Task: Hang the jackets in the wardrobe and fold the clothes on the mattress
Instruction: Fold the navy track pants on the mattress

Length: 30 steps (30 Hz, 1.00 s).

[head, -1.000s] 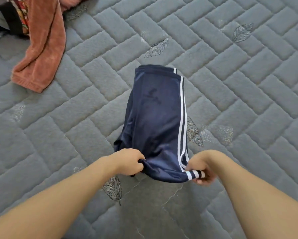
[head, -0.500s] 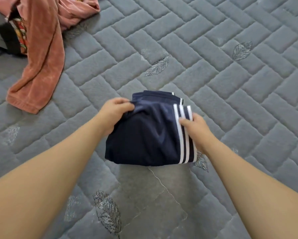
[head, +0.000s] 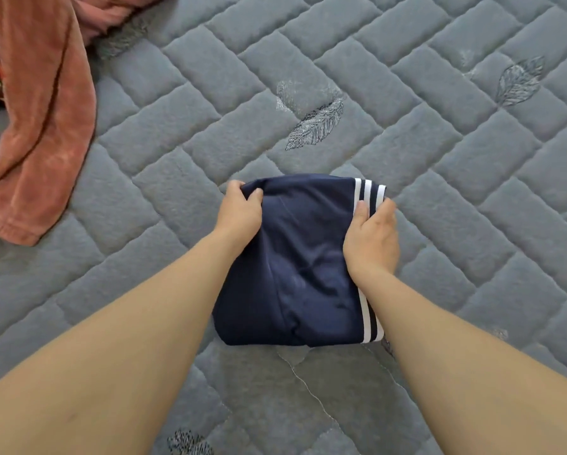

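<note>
A pair of navy shorts [head: 303,257] lies folded into a compact, roughly rectangular bundle on the grey mattress [head: 439,178], whose plush surface is quilted into raised brick-shaped blocks set in a herringbone pattern, with stitched leaf motifs here and there. The shorts are of smooth, slightly shiny fabric with soft creases across the top, and white stripes run along their right edge from the far corner to the near corner. The left hand [head: 241,211] holds the far left corner of the shorts, its grip closed with fingers curled over the folded edge and thumb pressed on the top layer. The right hand [head: 372,238] holds the right edge of the shorts over the stripes, its grip also closed, thumb lying on the white bands and fingers wrapped around the side of the bundle. Both bare forearms reach in from the near side of the shorts. Well to the far left of the shorts, a rust-pink fleecy garment [head: 42,126] lies crumpled in thick, soft folds on the mattress.
</note>
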{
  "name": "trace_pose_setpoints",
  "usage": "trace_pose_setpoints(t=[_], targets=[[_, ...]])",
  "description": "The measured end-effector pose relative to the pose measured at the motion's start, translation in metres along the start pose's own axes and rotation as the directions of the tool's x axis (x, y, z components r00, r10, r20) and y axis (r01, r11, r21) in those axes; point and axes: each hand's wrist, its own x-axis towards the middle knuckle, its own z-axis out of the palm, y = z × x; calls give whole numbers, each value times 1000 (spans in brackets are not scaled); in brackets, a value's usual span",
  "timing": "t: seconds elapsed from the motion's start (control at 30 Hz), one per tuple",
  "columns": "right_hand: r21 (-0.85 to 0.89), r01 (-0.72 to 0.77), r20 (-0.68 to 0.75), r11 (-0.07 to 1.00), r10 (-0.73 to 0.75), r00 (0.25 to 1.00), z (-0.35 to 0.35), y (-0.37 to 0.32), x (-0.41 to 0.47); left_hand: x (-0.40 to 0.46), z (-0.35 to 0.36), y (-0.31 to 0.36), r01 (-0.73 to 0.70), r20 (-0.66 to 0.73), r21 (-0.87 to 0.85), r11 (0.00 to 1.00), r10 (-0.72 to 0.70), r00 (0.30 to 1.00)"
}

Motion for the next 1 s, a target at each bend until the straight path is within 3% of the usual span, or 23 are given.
trace_pose_setpoints(t=[0.13,0.43,0.6,0.73,0.9,1.0], targets=[[-93,28,-104,995,-38,994,16,4,2,13,9,-10,78,49,67,995,-81,996],[-164,-69,-79,984,57,995,24,-1,10,13,6,-9,209,164,-9,978,-205,965],[-166,-64,-101,984,47,994,28,0,11,11,23,1,219,59,84,972,-224,973],[-161,-53,-124,986,33,992,28,1,11,13,22,3,235,78,109,966,-244,967],[-148,-28,-141,989,7,990,26,3,12,12,16,3,254,127,30,967,-256,958],[-92,-25,-72,995,18,997,17,6,12,7,-1,7,235,96,-85,968,-227,969]])
